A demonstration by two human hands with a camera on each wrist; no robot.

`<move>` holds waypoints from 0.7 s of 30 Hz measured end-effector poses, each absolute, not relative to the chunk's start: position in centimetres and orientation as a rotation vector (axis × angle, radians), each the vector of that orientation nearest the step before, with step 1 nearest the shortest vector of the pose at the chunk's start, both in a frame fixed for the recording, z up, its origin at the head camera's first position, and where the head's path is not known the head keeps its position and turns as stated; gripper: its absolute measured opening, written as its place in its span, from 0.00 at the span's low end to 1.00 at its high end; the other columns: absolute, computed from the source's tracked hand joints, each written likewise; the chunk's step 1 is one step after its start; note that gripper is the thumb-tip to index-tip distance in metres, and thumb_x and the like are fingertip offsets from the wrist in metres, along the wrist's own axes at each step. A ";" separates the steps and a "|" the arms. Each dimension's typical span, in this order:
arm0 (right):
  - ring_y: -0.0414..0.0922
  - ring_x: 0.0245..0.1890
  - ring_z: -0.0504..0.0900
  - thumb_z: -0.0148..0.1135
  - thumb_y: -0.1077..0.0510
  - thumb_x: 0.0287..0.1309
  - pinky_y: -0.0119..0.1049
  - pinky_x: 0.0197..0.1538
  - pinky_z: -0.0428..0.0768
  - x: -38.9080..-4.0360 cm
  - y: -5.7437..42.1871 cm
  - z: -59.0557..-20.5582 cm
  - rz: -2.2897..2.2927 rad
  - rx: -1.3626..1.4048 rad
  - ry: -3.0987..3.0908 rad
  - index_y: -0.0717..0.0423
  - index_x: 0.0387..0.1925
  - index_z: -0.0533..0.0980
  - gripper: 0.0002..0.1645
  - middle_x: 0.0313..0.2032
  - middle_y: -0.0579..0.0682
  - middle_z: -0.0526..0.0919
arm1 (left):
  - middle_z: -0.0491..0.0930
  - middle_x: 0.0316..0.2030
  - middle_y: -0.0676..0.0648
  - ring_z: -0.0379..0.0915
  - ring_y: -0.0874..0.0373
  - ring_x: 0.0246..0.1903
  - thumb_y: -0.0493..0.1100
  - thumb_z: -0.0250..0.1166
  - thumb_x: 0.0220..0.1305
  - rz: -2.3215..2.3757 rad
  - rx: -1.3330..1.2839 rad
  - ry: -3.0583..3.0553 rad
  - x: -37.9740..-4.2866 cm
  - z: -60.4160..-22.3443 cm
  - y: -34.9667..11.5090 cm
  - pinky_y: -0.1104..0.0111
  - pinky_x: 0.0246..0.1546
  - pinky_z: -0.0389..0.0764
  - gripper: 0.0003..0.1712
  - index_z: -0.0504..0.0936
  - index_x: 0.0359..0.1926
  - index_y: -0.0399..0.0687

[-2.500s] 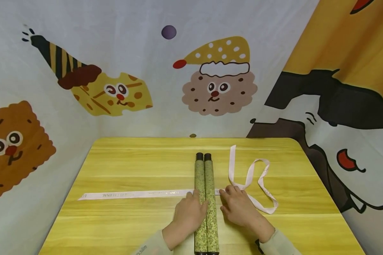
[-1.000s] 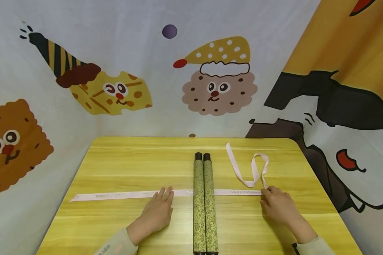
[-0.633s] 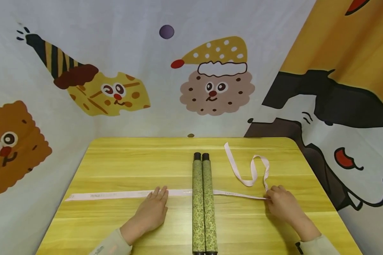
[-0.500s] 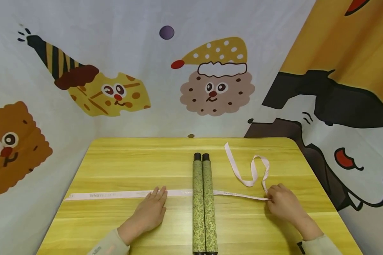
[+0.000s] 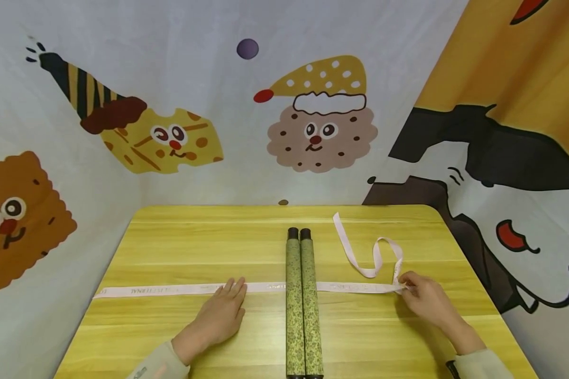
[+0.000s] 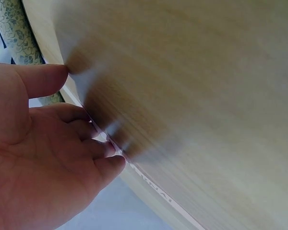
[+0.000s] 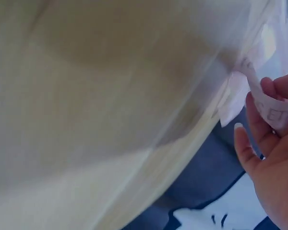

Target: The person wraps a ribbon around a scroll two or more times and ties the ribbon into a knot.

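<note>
A pale pink ribbon (image 5: 170, 289) with printed lettering runs across the table and passes under two green patterned rolls (image 5: 294, 305) with black end caps, lying side by side. My left hand (image 5: 220, 313) rests with straight fingers on the ribbon, left of the rolls; the left wrist view shows its fingertips (image 6: 116, 164) along the ribbon's edge. To the right of the rolls, my right hand (image 5: 429, 300) pinches the ribbon between thumb and fingers. In the right wrist view the ribbon (image 7: 266, 108) bends through those fingers. Its loose tail curls behind, towards the back right.
The wooden table (image 5: 194, 231) has rounded back corners. A white curtain (image 5: 194, 52) with cartoon prints hangs behind it, with a yellow and dark print at the right.
Both hands have moved apart from the rolls, the left hand to the left, the right hand to the right. The ribbon has slid left, and the right hand now pinches it farther along.
</note>
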State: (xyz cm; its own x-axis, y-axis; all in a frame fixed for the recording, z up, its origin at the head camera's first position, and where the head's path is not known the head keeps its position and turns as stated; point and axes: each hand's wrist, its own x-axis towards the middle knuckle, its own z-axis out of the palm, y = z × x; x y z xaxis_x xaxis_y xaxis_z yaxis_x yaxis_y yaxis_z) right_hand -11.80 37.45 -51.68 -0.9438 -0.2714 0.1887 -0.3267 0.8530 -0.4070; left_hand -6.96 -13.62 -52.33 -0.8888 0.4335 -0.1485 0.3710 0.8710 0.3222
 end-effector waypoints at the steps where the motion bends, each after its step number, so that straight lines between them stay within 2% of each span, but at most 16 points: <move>1: 0.40 0.23 0.73 0.62 0.66 0.47 0.39 0.24 0.75 -11.9 37.9 -51.6 0.632 0.463 -2.914 0.55 0.35 0.78 0.11 0.26 0.47 0.80 | 0.53 0.69 0.38 0.42 0.42 0.66 0.47 0.52 0.69 0.425 0.615 2.827 -7.0 -52.3 -13.6 0.46 0.65 0.54 0.32 0.60 0.67 0.33; 4: 0.40 0.18 0.68 0.61 0.66 0.49 0.38 0.22 0.69 -12.1 39.5 -50.7 0.527 0.442 -2.945 0.58 0.37 0.77 0.10 0.22 0.46 0.77 | 0.53 0.69 0.38 0.43 0.42 0.66 0.47 0.52 0.69 0.422 0.620 2.827 -7.0 -52.3 -13.6 0.46 0.65 0.54 0.32 0.60 0.67 0.33; 8: 0.41 0.16 0.66 0.61 0.65 0.50 0.39 0.21 0.67 -12.3 42.0 -49.4 0.371 0.402 -2.941 0.59 0.34 0.78 0.07 0.20 0.46 0.76 | 0.53 0.69 0.38 0.43 0.42 0.66 0.48 0.52 0.69 0.411 0.630 2.824 -7.1 -52.4 -13.8 0.46 0.65 0.54 0.32 0.60 0.67 0.33; 16: 0.44 0.19 0.71 0.58 0.65 0.47 0.50 0.23 0.73 -12.4 46.6 -47.3 0.163 0.295 -2.957 0.61 0.31 0.78 0.07 0.24 0.54 0.81 | 0.52 0.69 0.39 0.42 0.42 0.66 0.49 0.52 0.69 0.388 0.574 2.839 -7.3 -52.4 -14.8 0.46 0.65 0.54 0.33 0.59 0.67 0.34; 21: 0.55 0.23 0.76 0.57 0.66 0.43 0.58 0.27 0.72 -12.8 48.4 -46.6 0.121 0.225 -2.959 0.66 0.33 0.78 0.11 0.28 0.63 0.82 | 0.53 0.69 0.39 0.42 0.42 0.66 0.49 0.52 0.70 0.401 0.557 2.844 -7.1 -52.3 -15.5 0.46 0.65 0.54 0.32 0.60 0.67 0.33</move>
State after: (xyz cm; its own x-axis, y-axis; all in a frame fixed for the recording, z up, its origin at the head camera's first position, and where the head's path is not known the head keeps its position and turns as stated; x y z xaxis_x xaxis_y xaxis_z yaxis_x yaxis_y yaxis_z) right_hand -12.77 48.38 -46.60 -0.9739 -0.1427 0.1767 -0.1567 0.9853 -0.0678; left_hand -7.11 -15.47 -52.26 -0.9051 0.3951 -0.1570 0.3364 0.8913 0.3040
